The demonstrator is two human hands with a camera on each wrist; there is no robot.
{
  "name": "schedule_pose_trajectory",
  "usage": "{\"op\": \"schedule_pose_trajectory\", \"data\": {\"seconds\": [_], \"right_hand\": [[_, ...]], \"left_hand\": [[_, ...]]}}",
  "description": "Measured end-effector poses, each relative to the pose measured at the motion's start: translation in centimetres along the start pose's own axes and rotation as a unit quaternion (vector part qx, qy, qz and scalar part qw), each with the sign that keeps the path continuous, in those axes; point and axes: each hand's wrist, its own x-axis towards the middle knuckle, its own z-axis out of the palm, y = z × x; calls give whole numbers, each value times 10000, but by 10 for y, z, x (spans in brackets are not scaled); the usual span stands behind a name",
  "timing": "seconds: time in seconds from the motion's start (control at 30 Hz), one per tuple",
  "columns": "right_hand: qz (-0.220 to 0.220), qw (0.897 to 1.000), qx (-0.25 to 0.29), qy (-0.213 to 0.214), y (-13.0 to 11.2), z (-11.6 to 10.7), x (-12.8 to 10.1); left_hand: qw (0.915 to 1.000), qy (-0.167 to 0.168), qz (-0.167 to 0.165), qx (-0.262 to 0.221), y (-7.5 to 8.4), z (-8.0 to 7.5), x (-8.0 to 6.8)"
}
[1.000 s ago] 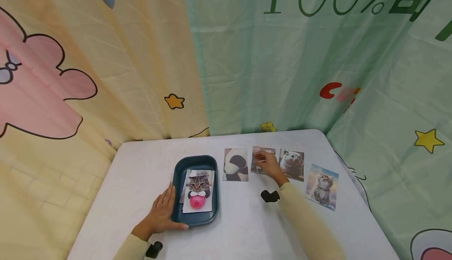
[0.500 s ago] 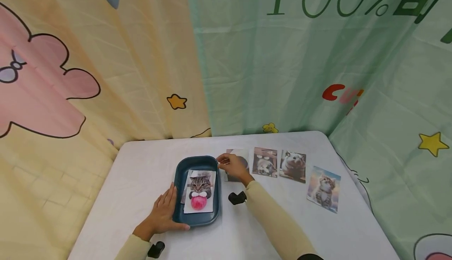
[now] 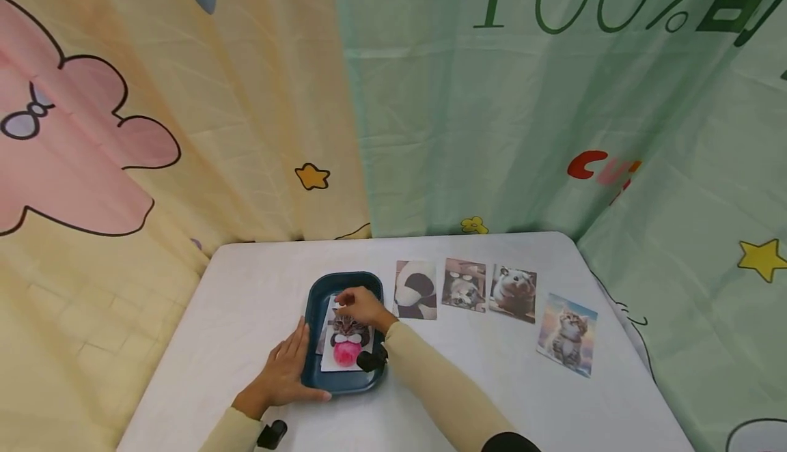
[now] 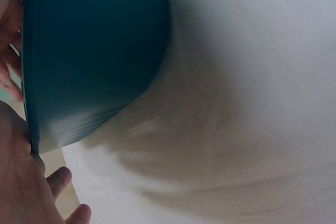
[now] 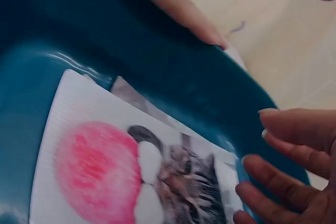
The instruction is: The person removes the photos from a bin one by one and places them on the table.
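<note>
A dark blue-green tray point(image 3: 342, 382) stands on the table, holding several photo cards. The top card point(image 3: 346, 346) shows a tabby cat with a pink ball; a corner of another card point(image 5: 134, 95) peeks out beneath it. My left hand point(image 3: 284, 370) rests against the tray's left side, fingers straight along the wall and thumb at the near corner. Over the tray's far end, my right hand point(image 3: 364, 307) hovers above the cat card. In the right wrist view its fingers point(image 5: 283, 182) are loosely bent and nothing is seen between them.
Right of the tray lie a black-and-white animal card point(image 3: 415, 291), a grey animal card point(image 3: 464, 286), a hamster card point(image 3: 514, 293) and a kitten card point(image 3: 567, 336). A white cloth covers the table point(image 3: 443, 384). Printed curtains point(image 3: 418, 131) hang behind.
My right hand has moved left, from above the grey animal card to over the tray. The left hand has stayed against the tray, and the cards lie as before.
</note>
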Motion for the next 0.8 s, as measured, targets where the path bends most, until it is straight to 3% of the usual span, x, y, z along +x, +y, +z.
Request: {"op": "schedule_pose_trajectory", "data": {"seconds": [0.2, 0.37, 0.53, 0.8], "right_hand": [[419, 9963, -743, 110, 10, 17, 7], [432, 9895, -1363, 204, 14, 22, 8], [464, 9886, -1428, 81, 13, 26, 6], [411, 9744, -2195, 251, 15, 31, 1]], "left_hand": [[10000, 27, -20, -30, 1, 2, 1], [9999, 80, 28, 57, 1, 0, 0], [9997, 166, 89, 142, 0, 0, 0], [9999, 108, -16, 91, 1, 3, 2]]}}
